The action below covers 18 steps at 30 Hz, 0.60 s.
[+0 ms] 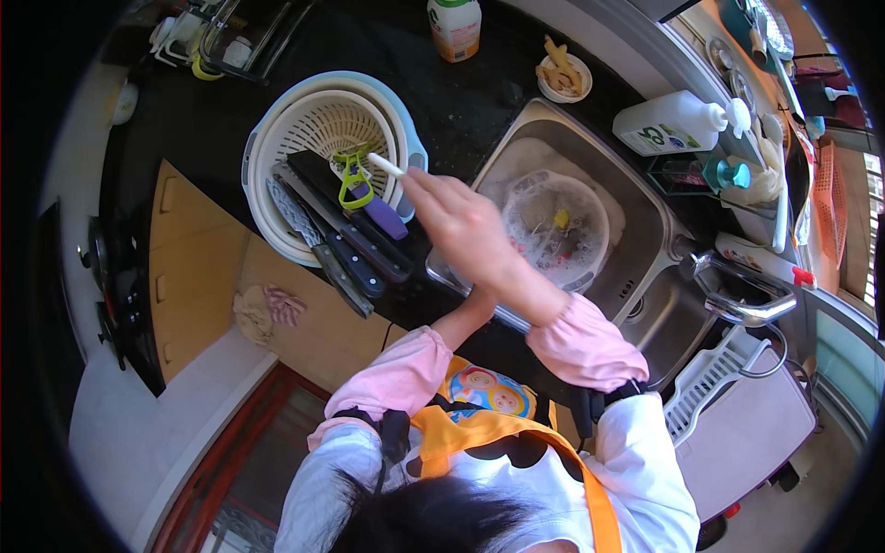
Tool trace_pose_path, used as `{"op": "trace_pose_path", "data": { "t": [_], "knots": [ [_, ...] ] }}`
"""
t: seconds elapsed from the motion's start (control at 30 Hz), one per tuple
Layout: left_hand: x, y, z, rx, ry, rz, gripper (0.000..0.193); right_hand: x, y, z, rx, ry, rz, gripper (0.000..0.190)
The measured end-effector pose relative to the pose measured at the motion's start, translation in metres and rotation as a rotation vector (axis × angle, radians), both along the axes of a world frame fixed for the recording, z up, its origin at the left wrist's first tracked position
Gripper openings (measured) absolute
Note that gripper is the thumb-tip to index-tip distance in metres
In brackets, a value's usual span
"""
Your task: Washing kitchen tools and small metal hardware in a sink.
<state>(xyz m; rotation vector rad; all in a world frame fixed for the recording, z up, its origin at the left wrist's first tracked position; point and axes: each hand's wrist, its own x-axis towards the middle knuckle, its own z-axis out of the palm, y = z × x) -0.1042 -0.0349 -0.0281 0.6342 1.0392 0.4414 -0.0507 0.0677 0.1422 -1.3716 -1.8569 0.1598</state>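
Note:
My right hand reaches across to the left, its fingers closed on a thin white handle of a tool I cannot identify. The hand is over the counter, beside a white plastic strainer nested in a light blue basin. Several dark-handled kitchen knives, a green Y-shaped peeler and a purple handle lie in and across the strainer. My left hand passes beneath the right forearm; its fingers are mostly hidden. Beyond it, a bowl of foamy water stands in the steel sink.
A yellow scrap floats in the foam. Ginger fills a small white cup at the sink's back edge. A pump bottle, chrome faucet and white dish rack are right. A white-and-orange bottle stands at the back.

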Motion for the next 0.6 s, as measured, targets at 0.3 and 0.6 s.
{"op": "trace_pose_path", "data": {
  "t": [0.3, 0.6],
  "knots": [
    [-0.036, 0.013, -0.027, 0.101, -0.153, -0.020, 0.030, -0.019, 0.007, -0.027, -0.115, 0.182, -0.078, 0.023],
    [0.003, 0.038, -0.012, -0.002, 0.253, -0.272, 0.038, 0.096, -0.164, -0.192, -0.673, 0.289, -0.588, 0.032]
  ]
}}
